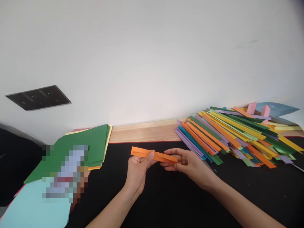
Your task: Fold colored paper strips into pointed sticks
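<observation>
An orange paper strip (163,156), creased along its length, is held up over the black mat (152,199). My left hand (140,166) pinches it near the middle, thumb on the side facing me. At the strip's right end, my right hand (184,161) has its fingers curled behind the paper and its thumb close to the lower edge. Farther right lies a large pile of coloured paper strips (220,133) in orange, green, yellow, purple and blue.
On the left lie green paper sheets (95,142) and light blue sheets (35,202), partly covered by a blurred-out patch. A wooden strip of tabletop (142,131) runs along the white wall (152,63). A dark socket panel (39,97) is on the wall.
</observation>
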